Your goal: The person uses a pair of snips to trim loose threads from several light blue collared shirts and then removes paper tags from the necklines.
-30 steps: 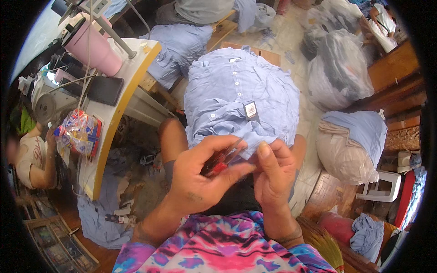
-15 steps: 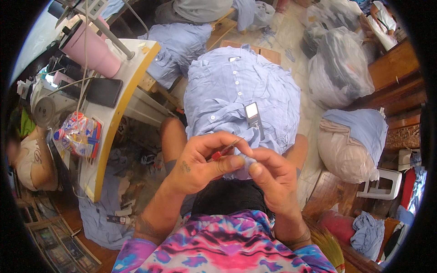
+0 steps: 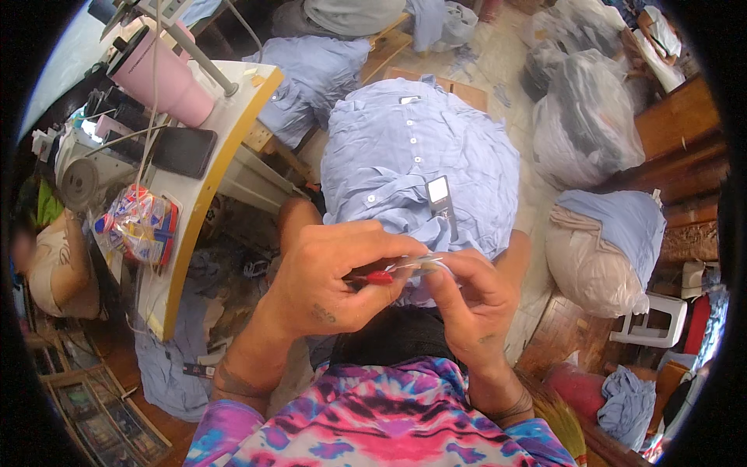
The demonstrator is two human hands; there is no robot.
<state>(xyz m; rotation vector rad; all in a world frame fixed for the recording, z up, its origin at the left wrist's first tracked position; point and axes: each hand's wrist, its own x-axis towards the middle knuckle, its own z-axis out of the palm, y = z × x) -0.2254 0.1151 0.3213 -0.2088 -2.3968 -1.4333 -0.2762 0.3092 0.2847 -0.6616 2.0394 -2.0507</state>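
Observation:
A light blue button-up shirt (image 3: pixel 467 167) lies heaped over my lap, with a black and white hang tag (image 3: pixel 439 191) on it. My left hand (image 3: pixel 323 268) is closed around small thread snips (image 3: pixel 379 277) with a red handle. Their metal blades point right, towards my other fingertips. My right hand (image 3: pixel 476 303) pinches an edge of the light blue cloth between thumb and forefinger, right beside the blades. Both hands meet just above the near side of the shirt, and the fingers partly hide the pinched cloth.
To the left, a yellow-edged table (image 3: pixel 261 101) carries a pink tumbler (image 3: pixel 167 82), a phone (image 3: pixel 184 151) and a colourful plastic packet (image 3: pixel 138 226). Filled plastic bags (image 3: pixel 587 117) and a wrapped bundle (image 3: pixel 595 265) stand on the right. Another person (image 3: pixel 58 272) sits at far left.
My left hand has turned and brought the snips' blades over to the cloth at my right fingertips. My right hand keeps its pinch. The whole view has shifted slightly.

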